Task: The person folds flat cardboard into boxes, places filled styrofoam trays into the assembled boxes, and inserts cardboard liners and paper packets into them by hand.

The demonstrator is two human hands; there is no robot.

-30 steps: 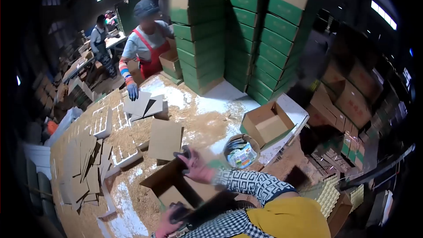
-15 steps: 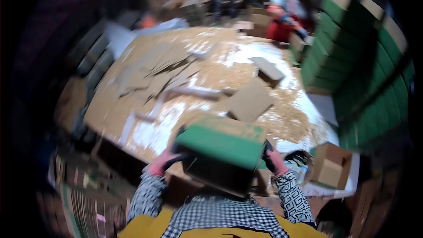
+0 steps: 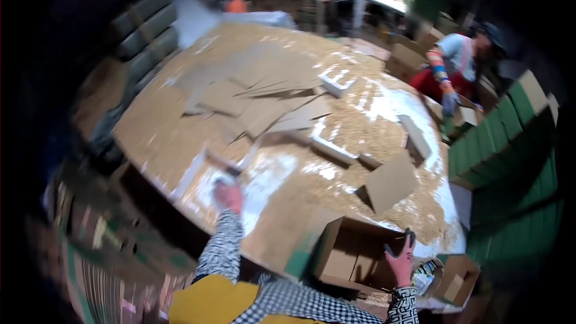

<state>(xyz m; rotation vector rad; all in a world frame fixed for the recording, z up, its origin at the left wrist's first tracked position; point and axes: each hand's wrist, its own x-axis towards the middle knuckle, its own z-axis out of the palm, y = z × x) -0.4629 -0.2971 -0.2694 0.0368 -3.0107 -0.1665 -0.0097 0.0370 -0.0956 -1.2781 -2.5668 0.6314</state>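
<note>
An open-topped cardboard box, green outside and brown inside, stands at the near edge of the table in front of me. My right hand, in a pink and dark glove, grips the right wall of this box, with its thumb at the inner side. Away to the left, my left hand reaches over a white patch of the table beside low white-edged strips. Motion smears its fingers, and I cannot make out anything in them. A brown and green flap extends left from the box.
Small tan pieces cover the large table. Flat cardboard sheets and a folded cardboard piece lie on it. A smaller open box is at right. Green boxes are stacked beyond, near a co-worker handling a box.
The box has come down from both hands to the near table edge and now shows its open top. My left hand has left it and moved left. The view has shifted.
</note>
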